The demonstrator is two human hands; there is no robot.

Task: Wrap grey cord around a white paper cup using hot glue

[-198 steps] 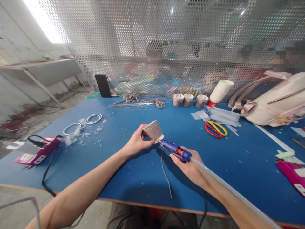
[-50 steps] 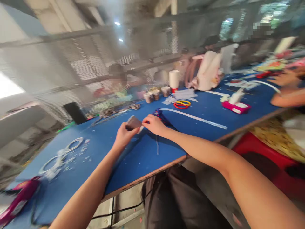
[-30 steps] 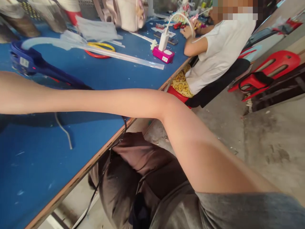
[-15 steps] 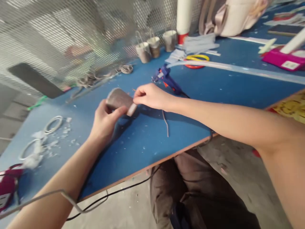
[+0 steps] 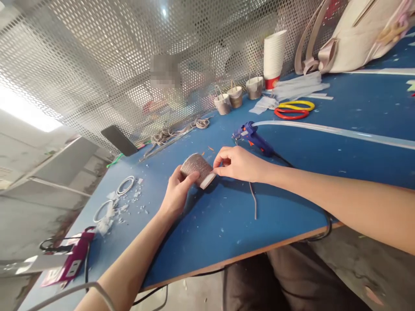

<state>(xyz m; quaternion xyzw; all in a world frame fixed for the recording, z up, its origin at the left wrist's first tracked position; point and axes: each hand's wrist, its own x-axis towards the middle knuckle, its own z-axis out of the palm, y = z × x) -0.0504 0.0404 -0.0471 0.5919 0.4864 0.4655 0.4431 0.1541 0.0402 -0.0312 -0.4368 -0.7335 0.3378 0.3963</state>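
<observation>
A small cup (image 5: 198, 167) wrapped in grey-brown cord, with a bare white band at one end, lies tilted in my left hand (image 5: 177, 190), whose thumb and fingers close round it. My right hand (image 5: 234, 163) pinches at the cup's white end; it seems to hold the cord there, too small to make out surely. From below the right hand a loose length of cord (image 5: 253, 201) hangs or lies over the blue table (image 5: 207, 233). Beyond the right hand rests a blue glue gun (image 5: 256, 138) with a long clear glue stick.
Cord-wrapped cups (image 5: 222, 104), stacked paper cups (image 5: 274, 60), red-and-yellow scissors (image 5: 293, 110) and a bag (image 5: 353, 43) stand or lie at the back. A phone (image 5: 119, 140) leans against the mesh. White rings (image 5: 125, 185), scraps and a magenta power strip (image 5: 76, 259) are at the left.
The view has shifted, so both hands and the table appear lower and further right. My hands keep their hold on the cup, whose cord windings now show more sharply.
</observation>
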